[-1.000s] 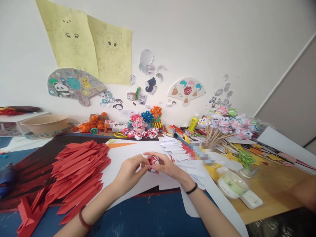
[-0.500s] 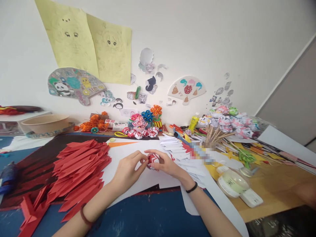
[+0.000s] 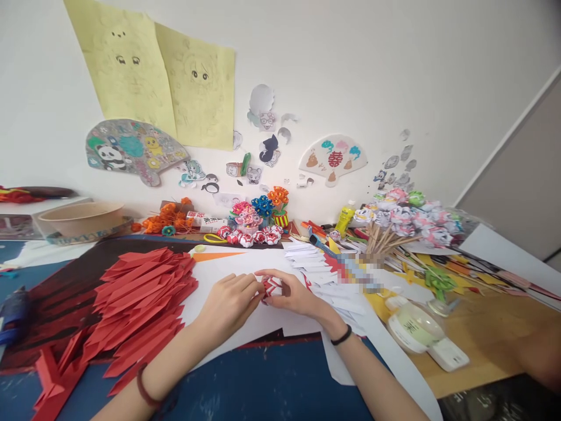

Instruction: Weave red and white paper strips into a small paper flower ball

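Observation:
A small red-and-white folded paper flower (image 3: 272,286) is held between both hands above a white paper sheet (image 3: 210,345). My right hand (image 3: 295,294) curls around its right side, thumb below and fingers over the top. My left hand (image 3: 234,301) pinches at the flower's left side, its fingertips partly hidden behind the knuckles. To the left lies a heap of folded red paper strips (image 3: 144,298). Folded white paper strips (image 3: 331,298) spread out to the right of my right hand.
Finished red-and-white flowers (image 3: 245,238) line the back of the table. A bunch of paper flowers on sticks (image 3: 401,219) stands back right, near a yellow bottle (image 3: 345,217). A clear bottle (image 3: 412,327) lies at the right, a beige basin (image 3: 81,215) back left.
My left hand has turned over the flower, its knuckles now covering more of the red left side. My right hand keeps its hold in about the same place.

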{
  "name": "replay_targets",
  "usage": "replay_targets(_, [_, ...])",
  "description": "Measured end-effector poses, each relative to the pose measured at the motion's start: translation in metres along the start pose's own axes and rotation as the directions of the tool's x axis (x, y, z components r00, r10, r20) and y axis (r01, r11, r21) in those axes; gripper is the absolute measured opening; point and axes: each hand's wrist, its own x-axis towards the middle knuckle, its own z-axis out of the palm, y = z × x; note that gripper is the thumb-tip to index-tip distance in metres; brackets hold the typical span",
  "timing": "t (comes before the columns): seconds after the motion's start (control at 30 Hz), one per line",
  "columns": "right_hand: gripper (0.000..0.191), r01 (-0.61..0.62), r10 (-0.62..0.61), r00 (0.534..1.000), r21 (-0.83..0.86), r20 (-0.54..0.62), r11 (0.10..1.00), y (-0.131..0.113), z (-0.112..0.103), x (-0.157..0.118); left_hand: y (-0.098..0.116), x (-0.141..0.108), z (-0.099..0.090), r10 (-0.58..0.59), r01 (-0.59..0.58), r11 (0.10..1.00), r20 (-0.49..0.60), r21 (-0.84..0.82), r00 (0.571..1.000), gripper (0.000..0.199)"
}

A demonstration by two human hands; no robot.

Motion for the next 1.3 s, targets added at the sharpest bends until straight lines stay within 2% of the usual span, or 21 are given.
replay_targets(0.17, [0.052, -0.017, 0.017, 1.000, -0.005, 0.005, 1.000, -0.001, 0.002, 0.000, 0.003, -0.001, 0.002, 0.067, -0.061, 0.992, -0.054, 0.114, 0.996, 0.016])
replay_targets(0.37, [0.055, -0.071, 0.069, 0.997, 0.085, 0.026, 0.994, -0.001, 0.004, -0.001, 0.008, -0.003, 0.005, 0.153, -0.123, 0.971, -0.137, 0.206, 0.979, 0.021])
replay_targets(0.47, [0.056, -0.079, 0.073, 0.996, 0.157, 0.044, 0.984, -0.002, 0.003, -0.001, 0.007, -0.003, 0.003, 0.098, -0.088, 0.993, -0.135, 0.078, 0.986, 0.018])
replay_targets(0.53, [0.057, -0.070, 0.064, 0.997, 0.166, 0.046, 0.984, -0.002, 0.002, -0.001, 0.005, -0.002, 0.001, -0.042, 0.028, 0.992, -0.114, -0.125, 0.993, 0.014])
replay_targets(0.63, [0.059, -0.046, 0.039, 0.998, 0.170, 0.044, 0.984, -0.003, 0.000, -0.001, 0.002, 0.001, -0.002, -0.283, 0.262, 0.859, 0.019, -0.439, 0.959, 0.012])
replay_targets(0.7, [0.060, -0.035, 0.028, 0.999, 0.181, 0.044, 0.983, -0.003, -0.001, -0.001, 0.001, 0.003, -0.004, -0.357, 0.346, 0.767, 0.089, -0.541, 0.930, 0.012])
replay_targets(0.8, [0.061, -0.034, 0.027, 0.999, 0.178, 0.042, 0.983, -0.004, -0.001, -0.001, 0.002, 0.005, -0.004, -0.385, 0.376, 0.709, 0.119, -0.597, 0.915, 0.014])
replay_targets(0.93, [0.064, -0.040, 0.029, 0.998, 0.181, 0.060, 0.983, -0.005, -0.002, -0.002, 0.003, 0.005, -0.003, -0.387, 0.389, 0.679, 0.146, -0.623, 0.910, 0.016])
replay_targets(1.3, [0.064, -0.081, 0.059, 0.994, 0.261, 0.091, 0.962, -0.002, -0.001, -0.001, -0.001, 0.008, -0.008, -0.336, 0.349, 0.714, 0.140, -0.607, 0.931, 0.016])
